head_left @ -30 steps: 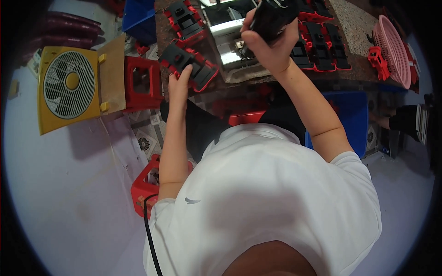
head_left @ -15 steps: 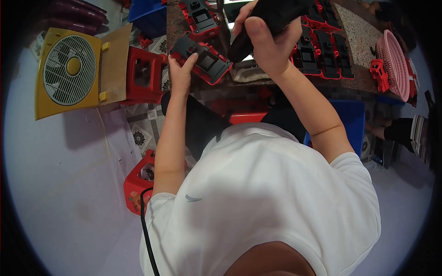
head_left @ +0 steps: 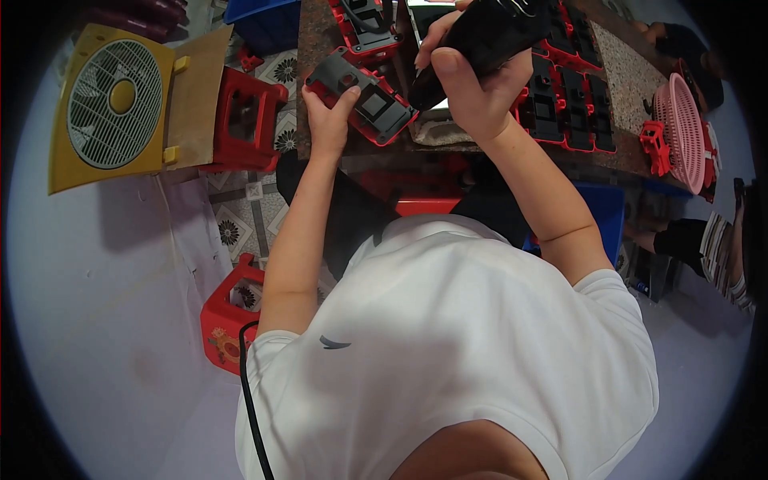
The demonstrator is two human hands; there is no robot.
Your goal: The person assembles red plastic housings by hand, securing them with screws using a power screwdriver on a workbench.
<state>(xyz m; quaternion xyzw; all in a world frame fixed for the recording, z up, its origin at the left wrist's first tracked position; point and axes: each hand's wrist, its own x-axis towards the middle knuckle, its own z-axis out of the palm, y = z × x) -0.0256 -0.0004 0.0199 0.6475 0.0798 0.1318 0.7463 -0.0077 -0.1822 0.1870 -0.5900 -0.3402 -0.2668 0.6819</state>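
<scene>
Clock directions are taken from the centre of the view. The speckled brown stone table [head_left: 314, 36] runs from 11 to 2 o'clock. A yellow, square-framed fan with a pale round grille [head_left: 122, 96] stands at 10 o'clock. At 2 o'clock, at least 3 matching red-and-black plastic housings [head_left: 573, 100] lie side by side. A black, elongated handheld tool [head_left: 490, 34] is at 1 o'clock, its tapered end toward 8 o'clock. The work piece, a rectangular plastic housing with a dark grey top and red sides [head_left: 374, 106], is tilted at the table's near edge, just short of 12 o'clock.

The right hand [head_left: 480, 92] is wrapped around the tool. The left hand [head_left: 328, 120] pinches the housing's near side, thumb on top.

Step in hand, as judged: tool work at the housing's right end. The next move appears to call for a steady left grip and careful alignment of the tool.

Not determinable: contact between tool and housing, or whether the housing rests on the table. The left fingertips are hidden; the tool's upper end is cut off.
</scene>
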